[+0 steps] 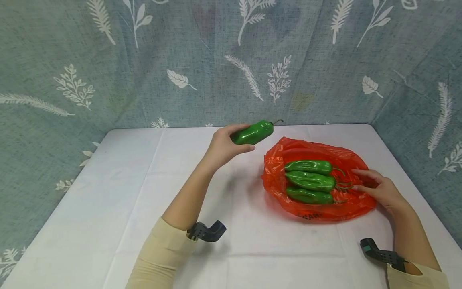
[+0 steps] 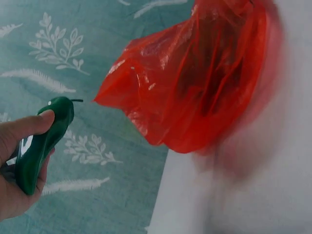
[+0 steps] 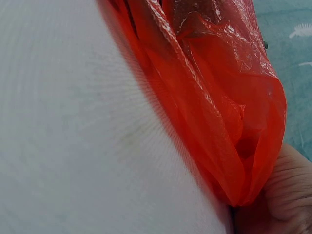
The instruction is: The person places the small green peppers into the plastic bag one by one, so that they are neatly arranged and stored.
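My left hand (image 1: 228, 145) holds a green pepper (image 1: 254, 133) above the table's back part, its stem pointing to the right. In the left wrist view, the thumb lies along the side of this pepper (image 2: 54, 129). An orange-red plastic bag (image 1: 281, 204) lies spread with its mouth open, and three green peppers (image 1: 310, 180) rest side by side in it, stems to the right. My right hand (image 1: 384, 190) reaches over the bag's right edge, fingers and thumb apart near the stems. In the right wrist view, bag plastic (image 3: 214, 112) covers part of that hand.
A white cloth (image 1: 278, 261) covers the table. Behind and beside it hangs a grey-green curtain (image 1: 209, 96) with white leaf prints. Each wrist carries a black camera mount, the left one (image 1: 207, 231) and the right one (image 1: 379, 253).
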Action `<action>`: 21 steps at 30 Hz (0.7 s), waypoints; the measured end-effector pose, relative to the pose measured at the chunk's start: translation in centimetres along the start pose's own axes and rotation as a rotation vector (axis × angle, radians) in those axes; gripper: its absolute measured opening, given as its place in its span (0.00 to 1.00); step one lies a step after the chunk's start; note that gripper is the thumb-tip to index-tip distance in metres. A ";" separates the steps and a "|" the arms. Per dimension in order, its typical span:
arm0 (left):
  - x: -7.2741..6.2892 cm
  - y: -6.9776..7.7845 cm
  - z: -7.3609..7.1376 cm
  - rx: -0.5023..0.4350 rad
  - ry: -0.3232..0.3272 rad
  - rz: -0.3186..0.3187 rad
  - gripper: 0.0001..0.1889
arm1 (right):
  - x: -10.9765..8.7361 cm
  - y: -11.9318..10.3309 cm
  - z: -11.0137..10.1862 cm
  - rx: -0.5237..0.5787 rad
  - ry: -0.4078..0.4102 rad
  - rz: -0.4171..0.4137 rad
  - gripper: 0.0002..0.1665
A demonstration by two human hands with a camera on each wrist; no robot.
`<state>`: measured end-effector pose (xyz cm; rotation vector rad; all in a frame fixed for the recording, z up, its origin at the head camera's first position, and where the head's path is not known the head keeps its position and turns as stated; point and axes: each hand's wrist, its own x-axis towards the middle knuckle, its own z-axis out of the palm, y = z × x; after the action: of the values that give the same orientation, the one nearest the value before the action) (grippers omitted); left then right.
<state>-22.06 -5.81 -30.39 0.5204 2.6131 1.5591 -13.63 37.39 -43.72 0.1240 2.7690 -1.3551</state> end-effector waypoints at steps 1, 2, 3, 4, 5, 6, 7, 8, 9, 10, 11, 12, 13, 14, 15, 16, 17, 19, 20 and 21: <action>0.0 0.2 0.1 -0.008 -0.006 0.007 0.31 | 0.0 0.0 0.0 0.001 0.001 -0.001 0.34; 0.0 0.4 0.3 -0.017 -0.013 0.014 0.31 | 0.0 0.0 0.0 0.005 0.002 -0.001 0.34; 0.1 0.5 0.4 -0.024 -0.020 0.018 0.31 | 0.0 0.0 0.0 0.010 0.003 -0.004 0.34; 0.1 0.7 0.6 -0.031 -0.027 0.024 0.31 | 0.0 0.0 0.0 0.011 0.004 -0.004 0.34; 0.2 0.9 0.7 -0.035 -0.032 0.031 0.31 | -0.1 0.0 0.0 0.014 0.005 -0.003 0.34; 0.2 1.1 0.8 -0.039 -0.036 0.035 0.31 | -0.1 0.0 0.0 0.019 0.004 -0.004 0.34; 0.3 1.3 1.0 -0.046 -0.040 0.041 0.30 | -0.1 0.0 0.1 0.018 0.003 -0.005 0.34; 0.3 1.5 1.1 -0.048 -0.041 0.044 0.30 | 0.0 0.0 0.1 0.018 0.002 -0.007 0.34; 0.4 1.6 1.2 -0.052 -0.044 0.045 0.30 | 0.0 0.0 0.1 0.015 0.002 -0.005 0.34; 0.5 1.8 1.3 -0.057 -0.046 0.050 0.31 | 0.0 0.0 0.1 0.011 0.001 0.002 0.35; 0.5 2.0 1.4 -0.063 -0.048 0.053 0.31 | 0.0 0.0 0.1 0.011 0.001 0.002 0.35; 0.6 2.2 1.5 -0.069 -0.050 0.055 0.31 | 0.0 -0.1 0.0 0.010 0.001 0.002 0.35; 0.7 2.3 1.6 -0.073 -0.053 0.058 0.31 | -0.1 -0.1 0.0 0.002 0.003 0.002 0.35; 0.7 2.5 1.7 -0.075 -0.057 0.060 0.31 | -0.1 -0.2 0.0 -0.003 0.005 0.002 0.36; 0.7 2.7 1.8 -0.078 -0.061 0.063 0.31 | -0.1 -0.2 0.0 -0.005 0.006 0.004 0.36; 0.8 2.9 1.9 -0.080 -0.065 0.065 0.32 | -0.1 -0.2 0.0 -0.007 0.007 0.004 0.36; 0.8 3.1 2.0 -0.088 -0.070 0.063 0.32 | -0.1 -0.2 -0.1 -0.006 0.006 -0.001 0.36; 0.9 3.4 2.4 -0.103 -0.078 0.066 0.32 | -0.1 -0.2 0.0 -0.007 0.003 -0.002 0.36; 0.9 3.6 2.6 -0.109 -0.081 0.066 0.32 | -0.1 -0.2 0.0 -0.001 0.001 -0.001 0.35; 1.0 3.7 2.8 -0.116 -0.084 0.068 0.31 | 0.0 -0.1 0.1 0.002 0.000 0.000 0.35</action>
<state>-21.41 -1.56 -28.45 0.6563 2.4514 1.6576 -13.59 37.26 -43.67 0.1234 2.7679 -1.3574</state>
